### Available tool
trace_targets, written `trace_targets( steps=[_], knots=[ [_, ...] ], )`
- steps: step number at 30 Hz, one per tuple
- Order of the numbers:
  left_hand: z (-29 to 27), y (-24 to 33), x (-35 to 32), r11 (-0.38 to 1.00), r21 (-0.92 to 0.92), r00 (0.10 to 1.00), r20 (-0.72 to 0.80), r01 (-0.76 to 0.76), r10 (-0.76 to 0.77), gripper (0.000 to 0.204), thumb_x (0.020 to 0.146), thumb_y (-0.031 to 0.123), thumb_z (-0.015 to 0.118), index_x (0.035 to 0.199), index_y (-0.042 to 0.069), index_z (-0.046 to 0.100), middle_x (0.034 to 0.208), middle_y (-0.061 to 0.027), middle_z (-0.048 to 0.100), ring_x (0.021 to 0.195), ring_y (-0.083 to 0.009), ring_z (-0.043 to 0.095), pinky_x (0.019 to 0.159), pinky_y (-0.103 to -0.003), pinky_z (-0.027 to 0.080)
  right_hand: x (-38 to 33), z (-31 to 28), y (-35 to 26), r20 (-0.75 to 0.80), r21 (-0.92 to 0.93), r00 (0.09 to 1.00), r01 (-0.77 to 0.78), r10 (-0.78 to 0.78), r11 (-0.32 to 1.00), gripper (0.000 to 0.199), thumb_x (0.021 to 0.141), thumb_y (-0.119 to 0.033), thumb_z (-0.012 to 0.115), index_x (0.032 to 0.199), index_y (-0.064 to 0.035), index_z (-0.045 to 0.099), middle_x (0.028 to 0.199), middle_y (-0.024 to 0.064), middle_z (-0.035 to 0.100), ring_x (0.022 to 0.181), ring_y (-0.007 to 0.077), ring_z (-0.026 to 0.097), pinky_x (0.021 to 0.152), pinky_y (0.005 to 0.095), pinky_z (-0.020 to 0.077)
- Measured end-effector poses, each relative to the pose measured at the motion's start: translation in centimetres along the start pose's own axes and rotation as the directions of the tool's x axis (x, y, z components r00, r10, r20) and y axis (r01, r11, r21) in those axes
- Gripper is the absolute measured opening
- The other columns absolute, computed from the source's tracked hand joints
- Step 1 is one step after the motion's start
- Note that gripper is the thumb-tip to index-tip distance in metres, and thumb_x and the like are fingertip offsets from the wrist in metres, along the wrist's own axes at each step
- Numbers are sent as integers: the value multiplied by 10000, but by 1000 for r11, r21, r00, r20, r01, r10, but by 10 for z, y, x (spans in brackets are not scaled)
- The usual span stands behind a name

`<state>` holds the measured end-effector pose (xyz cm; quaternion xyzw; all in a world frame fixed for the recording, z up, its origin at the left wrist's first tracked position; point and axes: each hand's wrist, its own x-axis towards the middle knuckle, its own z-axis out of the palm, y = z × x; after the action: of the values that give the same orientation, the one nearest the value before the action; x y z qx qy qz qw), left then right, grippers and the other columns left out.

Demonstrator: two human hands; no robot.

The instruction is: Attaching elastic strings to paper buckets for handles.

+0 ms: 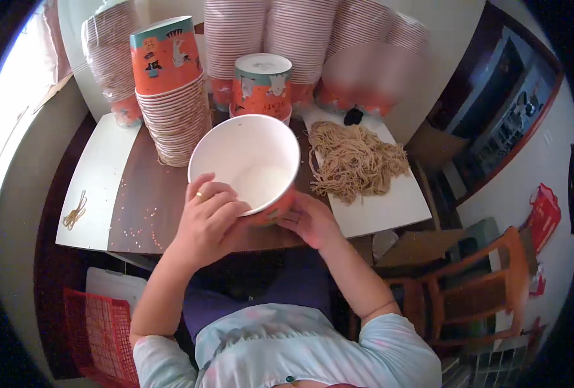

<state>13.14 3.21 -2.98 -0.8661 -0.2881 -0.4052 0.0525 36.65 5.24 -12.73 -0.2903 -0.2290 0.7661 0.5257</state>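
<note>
Tilted toward me over the near part of the table is a paper bucket (255,158), white inside and orange outside, its mouth facing up. My left hand (211,216) grips its near left rim, fingers hooked over the edge and a ring on one finger. Against the lower right outside of the wall, my right hand (311,220) supports it; some of those fingertips are hidden underneath. Just behind stands another orange and teal bucket (261,94), turned upside down. A pile of tan strings (359,161) lies on the right.
A tall stack of nested buckets (174,123) rises at the left, with plastic-wrapped stacks (300,39) along the back. A small string bundle (75,212) and scattered bits (141,233) lie on the left. Below are a red crate (103,330) and, rightward, a wooden chair (474,291).
</note>
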Motion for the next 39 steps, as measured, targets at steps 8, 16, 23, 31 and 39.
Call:
trace_targets(
  steps=[8, 16, 23, 31, 39],
  knots=[
    [-17, 4, -28, 988, 106, 977, 166, 115, -131, 184, 664, 88, 681, 831, 79, 605, 768, -55, 571, 867, -242, 556, 974, -464, 361, 2, -38, -138, 397, -791, 806, 58, -439, -609, 78, 754, -130, 625, 803, -97, 675, 851, 116, 607, 832, 318, 560, 741, 434, 453],
    [-20, 8, -29, 980, 60, 979, 72, 187, -191, 245, 655, 95, 708, 884, 88, 621, 875, -57, 581, 913, -250, 572, 1006, -472, 341, 40, -62, -172, 440, -591, 885, 161, -150, -790, 94, 738, -163, 621, 769, -98, 681, 873, 114, 618, 893, 321, 571, 774, 434, 460],
    [-38, 2, -22, 941, -142, 943, -90, 306, -320, 254, 677, 59, 704, 920, 56, 631, 963, -108, 596, 933, -289, 578, 887, -420, 431, 42, 7, -226, 501, -821, 786, 300, -362, -485, 170, 711, -189, 645, 760, -26, 642, 671, 97, 630, 647, 216, 614, 637, 342, 492],
    [-34, 11, -24, 929, -227, 948, -60, 291, -312, 216, 671, 17, 693, 880, 40, 644, 964, -118, 600, 878, -280, 588, 758, -365, 477, 56, -59, -174, 327, -487, 945, 183, 16, -854, 114, 712, -181, 645, 760, -81, 672, 858, 134, 621, 878, 298, 577, 774, 424, 474],
    [-42, 9, -29, 922, -242, 931, -132, 303, -341, 177, 693, 8, 680, 865, 36, 650, 973, -125, 609, 892, -253, 617, 739, -331, 496, 61, -32, -234, 333, -929, 876, 240, -350, -283, 165, 818, -199, 620, 819, -34, 624, 750, 43, 611, 699, 146, 563, 640, 294, 471]
  ],
)
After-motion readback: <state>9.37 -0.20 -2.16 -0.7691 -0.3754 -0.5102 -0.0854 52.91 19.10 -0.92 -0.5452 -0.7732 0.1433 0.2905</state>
